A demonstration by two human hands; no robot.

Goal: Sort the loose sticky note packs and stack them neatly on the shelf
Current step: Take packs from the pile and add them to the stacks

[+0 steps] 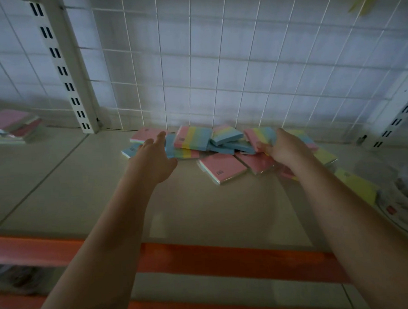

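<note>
A jumbled pile of sticky note packs lies at the back of the beige shelf against the wire grid. Among them are a rainbow-striped pack, a small blue-topped pack and a pink pack lying nearest me. My left hand reaches over the pile's left end with fingers stretched out, touching the packs there. My right hand curls its fingers round a rainbow-striped pack at the pile's right side. A pink pack lies just below that hand.
A white wire grid backs the shelf, with a slotted upright post at the left. More packs are stacked on the neighbouring shelf, far left. A yellow pack and a wrapped bundle lie at the right. An orange strip edges the front.
</note>
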